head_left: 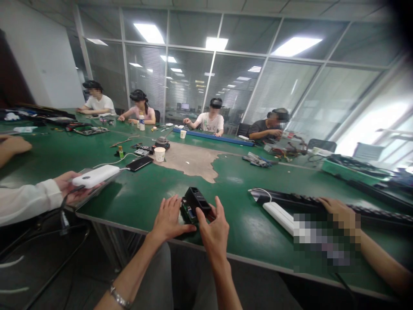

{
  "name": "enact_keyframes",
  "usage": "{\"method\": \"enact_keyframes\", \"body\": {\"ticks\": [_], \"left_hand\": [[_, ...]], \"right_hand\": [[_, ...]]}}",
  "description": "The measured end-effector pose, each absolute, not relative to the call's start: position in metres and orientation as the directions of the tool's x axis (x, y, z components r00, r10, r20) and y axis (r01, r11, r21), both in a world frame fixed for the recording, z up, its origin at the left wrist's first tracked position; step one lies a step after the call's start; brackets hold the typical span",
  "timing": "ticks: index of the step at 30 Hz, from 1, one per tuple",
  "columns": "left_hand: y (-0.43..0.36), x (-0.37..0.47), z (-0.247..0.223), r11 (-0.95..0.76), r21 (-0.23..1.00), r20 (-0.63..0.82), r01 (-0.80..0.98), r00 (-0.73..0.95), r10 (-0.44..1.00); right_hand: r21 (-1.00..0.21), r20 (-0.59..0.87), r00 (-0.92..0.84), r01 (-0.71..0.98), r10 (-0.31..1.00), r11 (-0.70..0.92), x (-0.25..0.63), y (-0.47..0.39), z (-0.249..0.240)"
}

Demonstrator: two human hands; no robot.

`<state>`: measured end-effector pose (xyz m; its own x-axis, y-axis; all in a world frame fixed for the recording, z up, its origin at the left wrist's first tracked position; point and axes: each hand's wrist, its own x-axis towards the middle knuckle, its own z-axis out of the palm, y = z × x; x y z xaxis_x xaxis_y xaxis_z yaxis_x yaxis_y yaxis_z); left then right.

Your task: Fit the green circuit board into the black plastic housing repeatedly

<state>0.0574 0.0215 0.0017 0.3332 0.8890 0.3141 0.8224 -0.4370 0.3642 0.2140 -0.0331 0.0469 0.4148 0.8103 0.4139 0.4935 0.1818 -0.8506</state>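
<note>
A black box-shaped device [197, 199] is tilted above the green table near its front edge, with a green circuit board [187, 212] against its left side. My left hand [167, 218] lies at the left of the board, fingers spread, its thumb stretched along the table edge below it. Around the right side of the black device is my right hand [214, 228], thumb on its front and fingers behind its right edge. A bracelet is on my left wrist.
A person's hand at the left holds a white power bank [96, 175]. Beyond lie a phone [140, 163] and a paper cup [159, 154]. Rightward are a white device [280, 216], a black strip and another person's hand. Several people sit across the table [142, 193].
</note>
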Motion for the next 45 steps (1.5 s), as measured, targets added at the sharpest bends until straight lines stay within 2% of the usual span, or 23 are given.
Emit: {"method": "enact_keyframes", "body": {"ticks": [5, 11, 19, 26, 31, 38, 45], "left_hand": [[0.022, 0.056, 0.0, -0.445, 0.368, 0.318, 0.816, 0.34, 0.885], [0.022, 0.057, 0.0, -0.437, 0.401, 0.321, 0.805, 0.324, 0.89], [0.017, 0.058, 0.003, -0.451, 0.399, 0.346, 0.798, 0.324, 0.88], [0.017, 0.058, 0.003, -0.464, 0.407, 0.349, 0.787, 0.335, 0.875], [0.018, 0.059, 0.003, -0.456, 0.41, 0.343, 0.79, 0.329, 0.88], [0.019, 0.059, 0.002, -0.436, 0.405, 0.314, 0.804, 0.325, 0.892], [0.017, 0.059, 0.007, -0.433, 0.399, 0.297, 0.808, 0.333, 0.895]], "right_hand": [[-0.801, 0.399, 0.365, 0.585, 0.841, 0.126, 0.208, -0.03, 0.043], [-0.684, 0.44, 0.292, 0.722, 0.849, 0.107, 0.202, -0.032, 0.046], [-0.6, 0.372, 0.208, 0.797, 0.905, 0.064, 0.203, -0.04, 0.024], [-0.637, 0.404, 0.202, 0.762, 0.892, 0.116, 0.207, -0.04, 0.023], [-0.701, 0.407, 0.274, 0.706, 0.871, 0.105, 0.2, -0.037, 0.03], [-0.823, 0.458, 0.421, 0.534, 0.783, 0.194, 0.209, -0.04, 0.046], [-0.824, 0.42, 0.529, 0.563, 0.738, 0.066, 0.246, -0.042, 0.027]]}}
